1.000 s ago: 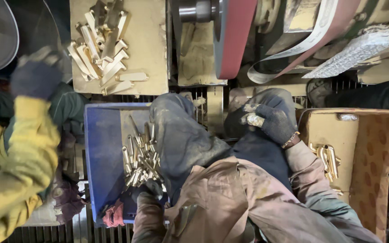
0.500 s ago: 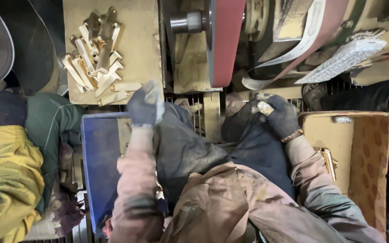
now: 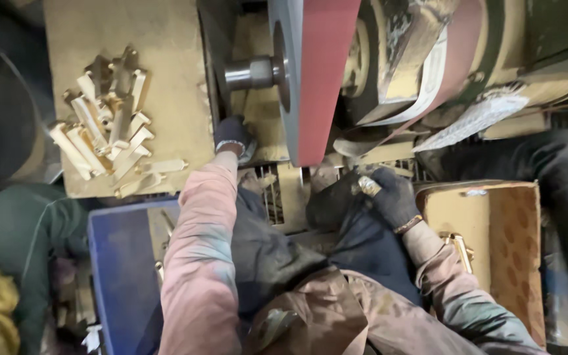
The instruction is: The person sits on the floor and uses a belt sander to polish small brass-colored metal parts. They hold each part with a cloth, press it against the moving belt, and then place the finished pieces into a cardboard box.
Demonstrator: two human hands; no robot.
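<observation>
Left hand [image 3: 233,137] nears red belt [image 3: 323,72] edge, perhaps gripping brass.

**Clearance at the belt sander**

Left gloved hand [image 3: 233,137] sits in a narrow gap between the red vertical sanding belt [image 3: 322,79] and the heap of brass-coloured metal pieces [image 3: 110,125] on the dusty tan counter [image 3: 165,72]. The steel shaft [image 3: 250,72] overhangs it. Right gloved hand [image 3: 389,194] is hemmed between belt and brown cardboard box [image 3: 501,230]. Open counter lies above the heap.

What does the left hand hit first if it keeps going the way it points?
Probably the steel shaft beside the red sanding belt. The gloved left hand points up-frame toward it, though depth is unclear.
</observation>
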